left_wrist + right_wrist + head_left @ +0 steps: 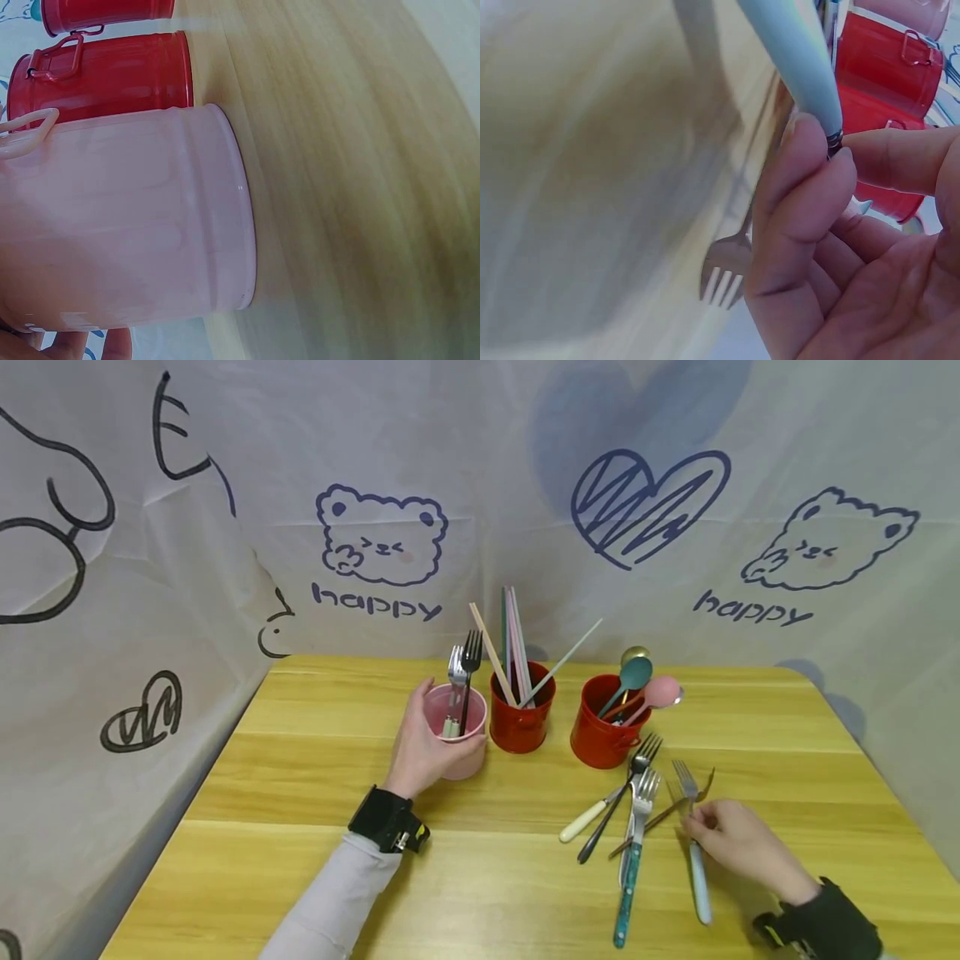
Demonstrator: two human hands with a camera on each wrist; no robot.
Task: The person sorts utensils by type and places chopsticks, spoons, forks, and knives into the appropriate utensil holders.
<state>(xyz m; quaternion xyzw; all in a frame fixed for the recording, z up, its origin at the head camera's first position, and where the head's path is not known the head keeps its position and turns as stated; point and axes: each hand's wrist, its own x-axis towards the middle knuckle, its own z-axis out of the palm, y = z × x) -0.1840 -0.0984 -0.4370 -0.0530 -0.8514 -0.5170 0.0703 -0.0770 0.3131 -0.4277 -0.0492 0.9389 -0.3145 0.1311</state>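
My left hand [423, 745] grips the pink bucket [467, 763], fingers and thumb around its rim. Inside stand a black fork [471, 656] and silver forks [457, 670] with pale handles, tines up. My right hand [738, 845] pinches a fork with a light blue handle [699, 885] near its neck; in the right wrist view that handle [799, 71] is between thumb and fingers. Beside it lies a crossed heap of forks: one with a teal handle [628, 893], one with a cream handle [583, 823], a dark one [596, 843] and a brown one [656, 820].
A red bucket [517, 735] with several chopsticks [517, 643] stands right of the pink one. Another red bucket [596, 747] holds spoons, among them a pink spoon [662, 692] and a teal spoon [636, 672]. A white cloth with drawings hangs behind the wooden table [300, 777].
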